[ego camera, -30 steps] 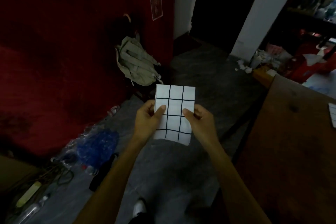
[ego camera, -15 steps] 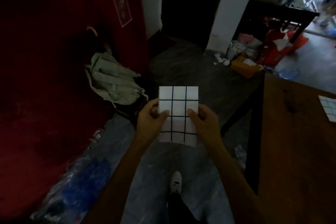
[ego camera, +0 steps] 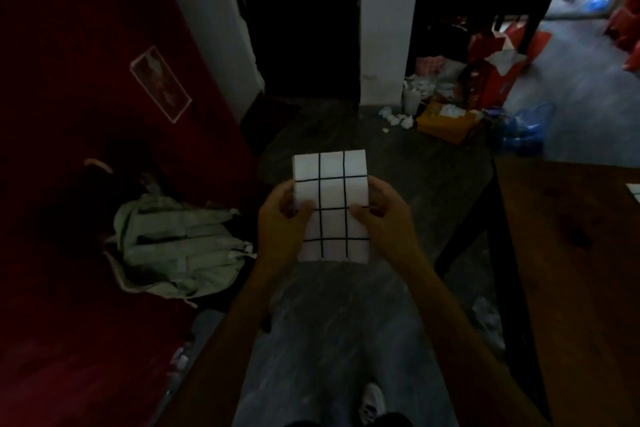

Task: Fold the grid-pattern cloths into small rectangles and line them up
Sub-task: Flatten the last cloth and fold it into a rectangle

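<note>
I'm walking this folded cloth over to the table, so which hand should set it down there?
Probably the right hand: the table and another cloth on it lie on its side. The left hand would have to cross over. Both grip the folded cloth.

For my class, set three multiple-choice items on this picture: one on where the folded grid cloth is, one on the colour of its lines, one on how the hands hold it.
1. Where is the folded grid cloth?
A. Flat on the wooden table
B. Held in the air over the floor, left of the table
C. On the backpack

2. What colour are its grid lines?
A. Red
B. Blue
C. Black

3. How is it held?
A. Pinched by both hands at its side edges
B. By one hand only
C. Draped over a forearm

Answers: 1 B, as it hangs above the grey floor, apart from the wooden table. 2 C, dark lines on white. 3 A, as the left hand and right hand each have a thumb on its face.
</note>
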